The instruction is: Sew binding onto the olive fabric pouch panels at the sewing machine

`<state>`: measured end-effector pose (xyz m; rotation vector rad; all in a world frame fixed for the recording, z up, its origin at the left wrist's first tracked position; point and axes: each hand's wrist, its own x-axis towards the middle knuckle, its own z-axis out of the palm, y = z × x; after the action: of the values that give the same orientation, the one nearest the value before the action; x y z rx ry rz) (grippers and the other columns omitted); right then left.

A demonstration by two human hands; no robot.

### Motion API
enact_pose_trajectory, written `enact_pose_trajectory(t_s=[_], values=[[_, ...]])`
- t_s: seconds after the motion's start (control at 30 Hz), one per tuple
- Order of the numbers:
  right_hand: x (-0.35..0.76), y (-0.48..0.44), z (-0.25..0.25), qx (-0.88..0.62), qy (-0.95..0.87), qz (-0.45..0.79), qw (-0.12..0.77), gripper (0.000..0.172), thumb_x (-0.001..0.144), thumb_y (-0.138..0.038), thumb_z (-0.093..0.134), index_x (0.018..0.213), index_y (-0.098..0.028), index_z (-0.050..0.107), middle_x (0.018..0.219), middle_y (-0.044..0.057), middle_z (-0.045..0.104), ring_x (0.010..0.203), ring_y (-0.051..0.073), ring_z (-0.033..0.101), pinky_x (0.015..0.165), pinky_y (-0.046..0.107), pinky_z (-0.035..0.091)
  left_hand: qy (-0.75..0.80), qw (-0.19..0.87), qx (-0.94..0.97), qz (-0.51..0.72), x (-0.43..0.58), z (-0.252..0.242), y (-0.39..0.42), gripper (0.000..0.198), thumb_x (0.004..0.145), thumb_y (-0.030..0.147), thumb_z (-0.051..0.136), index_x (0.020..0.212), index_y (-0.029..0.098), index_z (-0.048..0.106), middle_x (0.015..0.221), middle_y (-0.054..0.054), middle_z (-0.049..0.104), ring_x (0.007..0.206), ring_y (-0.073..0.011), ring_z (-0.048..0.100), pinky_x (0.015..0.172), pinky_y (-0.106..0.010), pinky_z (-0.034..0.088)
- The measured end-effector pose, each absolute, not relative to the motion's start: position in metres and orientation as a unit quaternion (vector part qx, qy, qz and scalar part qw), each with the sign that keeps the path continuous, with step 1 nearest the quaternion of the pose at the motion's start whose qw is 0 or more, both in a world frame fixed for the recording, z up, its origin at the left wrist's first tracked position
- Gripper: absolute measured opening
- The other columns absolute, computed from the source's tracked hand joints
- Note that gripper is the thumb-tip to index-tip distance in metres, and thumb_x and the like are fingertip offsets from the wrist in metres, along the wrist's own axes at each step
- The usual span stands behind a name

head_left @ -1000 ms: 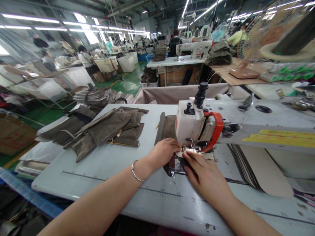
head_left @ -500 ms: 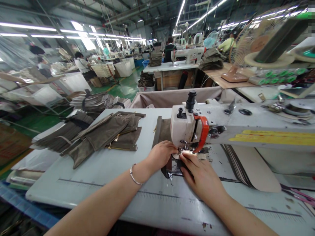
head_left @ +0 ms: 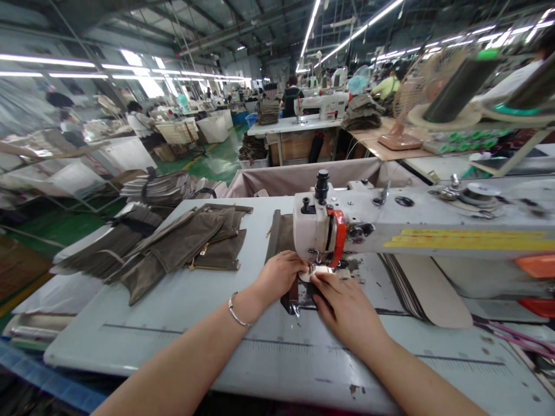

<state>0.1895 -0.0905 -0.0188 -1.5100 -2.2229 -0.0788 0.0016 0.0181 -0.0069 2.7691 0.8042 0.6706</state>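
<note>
Both hands meet at the sewing machine [head_left: 310,225], close to its needle area, which serves here as the centre of the clock face. At 9 o'clock the left hand [head_left: 280,274] has its fingers bent and bunched narrowly together, tips just beside the presser foot area; between 4 and 5 o'clock the right hand [head_left: 349,309] lies low, fingers reaching forward to a small pale piece [head_left: 305,277], thumb slightly apart. Whether either hand pinches the work or only presses it cannot be told, since the fingertips hide the contact. A brown panel [head_left: 282,231] lies flat on the worktop [head_left: 243,370] between 10 and 11 o'clock, partly behind the left hand and the machine head; a dark edge also shows below that hand, and whether it belongs to the same panel is unclear. Near 9 o'clock, apart from the hands, brown zippered pieces [head_left: 182,240] overlap in a loose heap, with a strapped bundle [head_left: 110,240] farther out. Just past 3 o'clock a fanned stack of rounded pale panels [head_left: 436,289] rests beside the machine, and purple-handled scissors [head_left: 515,336] lie beyond it. Ruler markings [head_left: 281,345] run along the worktop at 7 o'clock. A desk fan [head_left: 407,107] stands at 1 o'clock; another sewing machine [head_left: 325,107] is at 12.
</note>
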Motion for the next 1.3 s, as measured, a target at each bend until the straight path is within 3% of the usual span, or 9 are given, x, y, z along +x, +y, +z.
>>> enact_pose_trajectory(t_s=[0.27,0.47,0.73,0.83,0.97,1.03,1.13,1.3], values=[[0.200,-0.099,-0.015,-0.538,-0.805,-0.009,0.250,0.027,0.094,-0.023,0.050,0.118,-0.022,0.061,0.118,0.005,0.063,0.107,0.021,0.057,0.094,0.041,0.044,0.247,0.120,0.932,0.235,-0.003,-0.009,0.018,0.028,0.088,0.003,0.050,0.101,0.018,0.069,0.107,-0.002,0.071,0.104,-0.0156,0.063,0.096,-0.032,0.050],[0.213,-0.098,-0.026,-0.548,-0.789,-0.013,0.277,0.024,0.094,-0.023,0.049,0.114,-0.021,0.062,0.113,0.008,0.063,0.105,0.023,0.057,0.091,0.044,0.046,0.239,0.029,0.958,0.157,0.002,0.000,0.018,0.028,0.091,0.008,0.050,0.114,0.017,0.063,0.114,-0.006,0.067,0.111,-0.0180,0.058,0.101,-0.034,0.045],[0.213,-0.092,-0.031,-0.542,-0.787,-0.014,0.294,0.022,0.092,-0.022,0.050,0.110,-0.022,0.063,0.108,0.008,0.062,0.102,0.023,0.057,0.091,0.045,0.046,0.315,-0.021,0.943,0.103,-0.019,0.014,0.036,0.012,0.088,0.010,0.054,0.093,0.013,0.064,0.095,-0.010,0.061,0.094,-0.0230,0.056,0.086,-0.037,0.048],[0.213,-0.093,-0.032,-0.533,-0.790,-0.010,0.302,0.021,0.093,-0.021,0.050,0.109,-0.022,0.063,0.108,0.008,0.063,0.101,0.023,0.058,0.092,0.045,0.045,0.359,-0.003,0.927,0.113,-0.045,0.024,0.000,0.018,0.082,0.004,0.052,0.094,0.014,0.062,0.092,-0.007,0.059,0.092,-0.0214,0.054,0.086,-0.035,0.047],[0.209,-0.097,-0.031,-0.521,-0.796,0.003,0.309,0.022,0.094,-0.022,0.049,0.112,-0.023,0.062,0.112,0.006,0.063,0.105,0.022,0.057,0.095,0.044,0.044,0.395,0.095,0.899,0.162,-0.074,0.018,-0.086,0.016,0.074,0.005,0.051,0.083,0.017,0.055,0.093,-0.006,0.056,0.095,-0.0219,0.051,0.093,-0.039,0.044],[0.206,-0.100,-0.029,-0.503,-0.810,0.005,0.302,0.025,0.094,-0.023,0.049,0.116,-0.024,0.061,0.118,0.006,0.062,0.109,0.022,0.056,0.098,0.044,0.043,0.353,0.107,0.902,0.227,-0.086,0.005,-0.123,0.017,0.072,0.007,0.048,0.084,0.017,0.055,0.092,-0.007,0.056,0.093,-0.0225,0.051,0.087,-0.037,0.046],[0.201,-0.104,-0.025,-0.473,-0.840,0.002,0.268,0.031,0.094,-0.022,0.049,0.124,-0.026,0.056,0.127,0.004,0.059,0.116,0.022,0.053,0.100,0.044,0.041,0.310,0.068,0.892,0.322,-0.102,-0.017,-0.156,0.017,0.080,0.008,0.041,0.081,0.018,0.055,0.082,-0.006,0.055,0.082,-0.0198,0.050,0.078,-0.033,0.047],[0.199,-0.106,-0.023,-0.478,-0.843,-0.001,0.247,0.024,0.094,-0.022,0.049,0.116,-0.024,0.059,0.132,0.004,0.055,0.120,0.022,0.050,0.102,0.045,0.040,0.303,0.081,0.912,0.263,-0.122,-0.026,-0.168,0.018,0.089,0.009,0.043,0.092,0.016,0.059,0.090,-0.008,0.059,0.093,-0.0204,0.054,0.093,-0.036,0.049]])
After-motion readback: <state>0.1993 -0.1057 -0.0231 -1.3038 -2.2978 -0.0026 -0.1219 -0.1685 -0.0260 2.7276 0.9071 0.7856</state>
